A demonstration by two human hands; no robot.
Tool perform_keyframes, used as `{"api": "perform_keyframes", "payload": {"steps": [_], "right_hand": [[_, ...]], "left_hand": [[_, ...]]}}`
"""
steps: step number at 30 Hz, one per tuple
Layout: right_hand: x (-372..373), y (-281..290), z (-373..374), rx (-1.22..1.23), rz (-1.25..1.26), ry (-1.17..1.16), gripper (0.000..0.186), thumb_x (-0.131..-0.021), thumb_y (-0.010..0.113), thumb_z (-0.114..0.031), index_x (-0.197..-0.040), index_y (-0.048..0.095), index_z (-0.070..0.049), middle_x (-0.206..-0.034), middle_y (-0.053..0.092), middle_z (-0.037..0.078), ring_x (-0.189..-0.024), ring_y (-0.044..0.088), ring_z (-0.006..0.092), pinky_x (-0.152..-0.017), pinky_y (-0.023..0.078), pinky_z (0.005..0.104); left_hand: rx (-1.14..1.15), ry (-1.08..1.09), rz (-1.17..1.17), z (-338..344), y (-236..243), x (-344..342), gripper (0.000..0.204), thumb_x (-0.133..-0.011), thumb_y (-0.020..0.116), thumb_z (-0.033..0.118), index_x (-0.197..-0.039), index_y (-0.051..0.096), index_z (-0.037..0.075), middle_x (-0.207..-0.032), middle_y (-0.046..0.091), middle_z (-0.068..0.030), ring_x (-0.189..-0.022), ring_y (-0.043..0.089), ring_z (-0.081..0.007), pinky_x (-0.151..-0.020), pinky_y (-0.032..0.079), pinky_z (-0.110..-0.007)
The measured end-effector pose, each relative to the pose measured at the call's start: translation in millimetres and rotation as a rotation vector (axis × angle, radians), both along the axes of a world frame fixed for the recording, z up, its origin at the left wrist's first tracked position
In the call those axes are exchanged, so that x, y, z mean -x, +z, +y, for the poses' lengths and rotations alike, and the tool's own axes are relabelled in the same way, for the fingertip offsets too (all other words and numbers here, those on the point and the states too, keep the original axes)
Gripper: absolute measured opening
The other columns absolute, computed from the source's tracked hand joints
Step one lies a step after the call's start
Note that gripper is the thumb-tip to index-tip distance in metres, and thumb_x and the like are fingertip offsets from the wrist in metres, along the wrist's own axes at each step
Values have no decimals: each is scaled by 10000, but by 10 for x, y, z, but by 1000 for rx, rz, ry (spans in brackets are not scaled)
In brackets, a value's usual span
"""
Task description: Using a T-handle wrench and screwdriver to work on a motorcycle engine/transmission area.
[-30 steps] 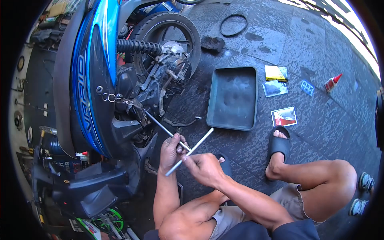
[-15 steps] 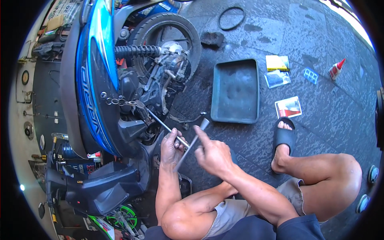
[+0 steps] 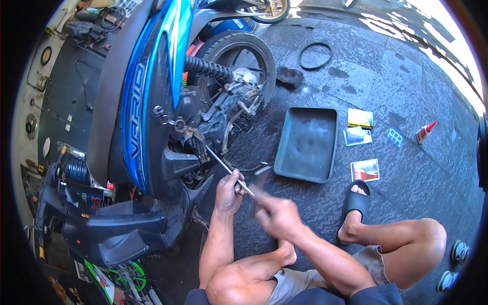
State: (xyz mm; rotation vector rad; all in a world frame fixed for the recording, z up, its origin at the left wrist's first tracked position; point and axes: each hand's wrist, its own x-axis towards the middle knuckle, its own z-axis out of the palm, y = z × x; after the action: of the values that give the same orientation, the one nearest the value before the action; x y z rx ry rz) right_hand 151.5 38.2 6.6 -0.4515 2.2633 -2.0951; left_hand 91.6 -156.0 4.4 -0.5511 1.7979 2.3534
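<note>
My left hand [image 3: 230,193] is closed around the shaft of a long metal T-handle wrench [image 3: 222,161]. The shaft slants up and left, its far end against the dark underside parts of a blue and black scooter [image 3: 134,122]. Beside the wrench's near end is my right hand [image 3: 279,218], at the crossbar. Motion smears its fingers and the crossbar, so whether it grips the bar cannot be made out. Just above the wrench, a metal piece with rings [image 3: 165,120] sits against the scooter.
A black tray [image 3: 306,145] lies right of the scooter's rear wheel [image 3: 267,61]. Past it are small packets [image 3: 358,135], a blue plastic piece [image 3: 394,138], a red-capped bottle [image 3: 425,132] and a card [image 3: 365,170]. A black belt [image 3: 315,55] rests farther off. My sandalled foot [image 3: 356,203] is below the card.
The view has shifted, so the scooter and tray sit lower and farther right. The crossbar has turned, and my right hand, its index finger stretched out before, is now blurred beside it.
</note>
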Motion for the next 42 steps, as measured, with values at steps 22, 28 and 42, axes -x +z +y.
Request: {"api": "perform_keyframes", "payload": {"steps": [22,28,42], "right_hand": [[-267,-373,-238,-613,-400,241,301,-810,561,-261,-989,751,-110,-946,693,232,-927,662,405,-868,512,461],[-271,-264,-253,-495,-257,62,258,-822,581,-196,-953,729,-30,-877,695,230,-810,691,367,-781,534,415],[-103,315,-330,-799,543,-153,616,-670,631,10,-1268,484,14,-1156,520,227,-1166,477,417,-1054,318,520]], "left_hand": [[-164,78,84,-131,-146,106,196,-932,650,198,-801,621,54,-572,472,46,-488,410,-51,-491,367,-217],[-168,110,106,-134,-186,121,190,-931,647,193,-813,664,45,-567,499,44,-494,455,-55,-493,386,-207],[-72,110,126,-179,-183,183,214,-909,669,236,-823,631,44,-637,544,28,-512,473,-56,-488,362,-211]]}}
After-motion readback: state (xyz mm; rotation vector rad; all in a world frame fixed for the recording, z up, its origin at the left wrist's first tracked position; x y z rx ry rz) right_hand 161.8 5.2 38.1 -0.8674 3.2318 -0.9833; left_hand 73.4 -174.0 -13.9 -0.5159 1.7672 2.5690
